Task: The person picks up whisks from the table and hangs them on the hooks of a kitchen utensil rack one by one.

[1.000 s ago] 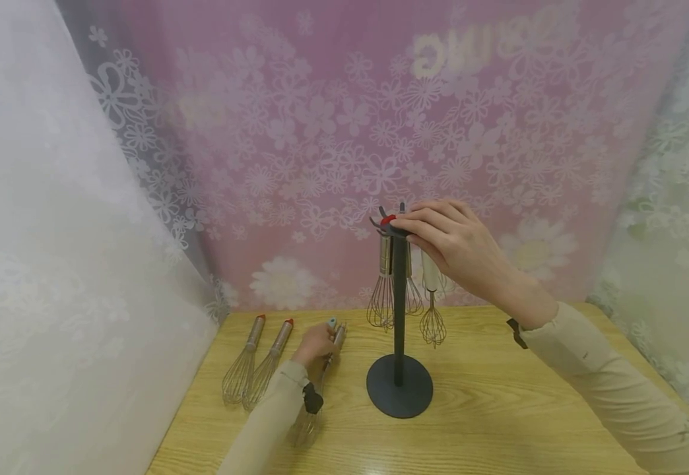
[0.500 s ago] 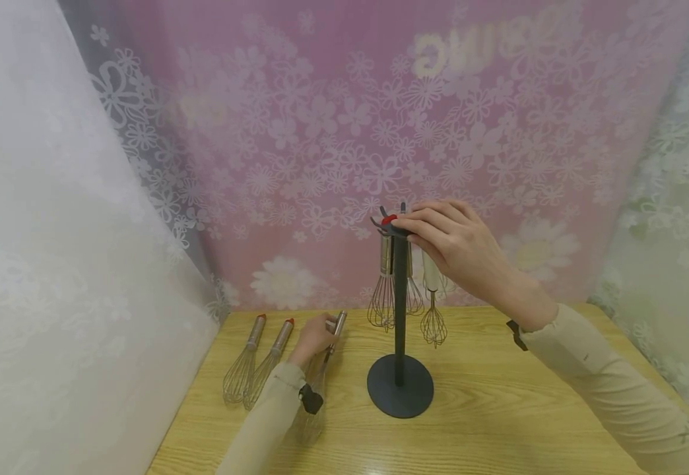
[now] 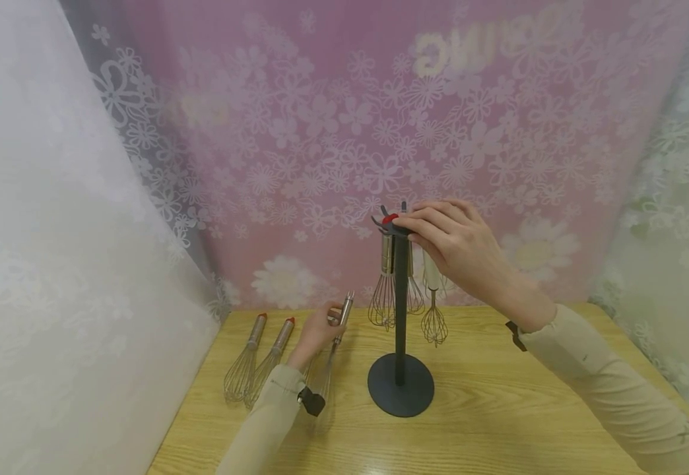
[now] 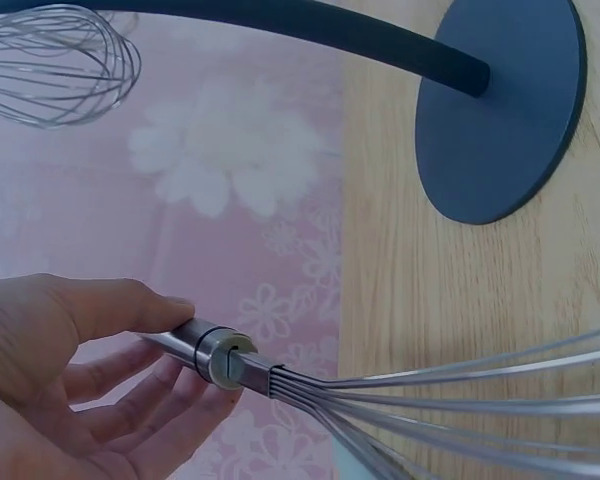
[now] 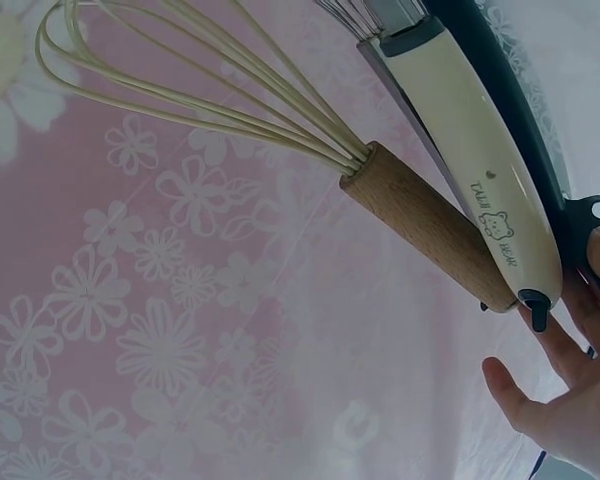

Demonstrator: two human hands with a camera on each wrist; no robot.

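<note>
My left hand [image 3: 319, 331] grips a whisk [image 3: 346, 310] by its metal handle, raised and tilted off the table left of the stand. In the left wrist view, thumb and fingers wrap the handle [image 4: 205, 348], and the wires point right. My right hand [image 3: 466, 247] holds the top of a dark whisk stand [image 3: 400, 310], beside its red knob [image 3: 389, 219]. Several whisks hang from the stand's hooks, among them a metal-handled one [image 3: 387, 254]. The right wrist view shows a cream-handled whisk [image 5: 480, 170] and a wooden-handled whisk [image 5: 420, 215] hanging below that hand.
Two red-tipped metal whisks [image 3: 254, 340] lie side by side on the left of the wooden table [image 3: 499, 396]. The stand's round base [image 3: 400, 399] sits near the table's middle. A pink flowered curtain [image 3: 321, 165] hangs behind, with pale ones at both sides.
My left hand has lifted the metal-handled whisk off the table, its handle end rising up and right toward the stand. My right hand keeps its place on the stand's top.
</note>
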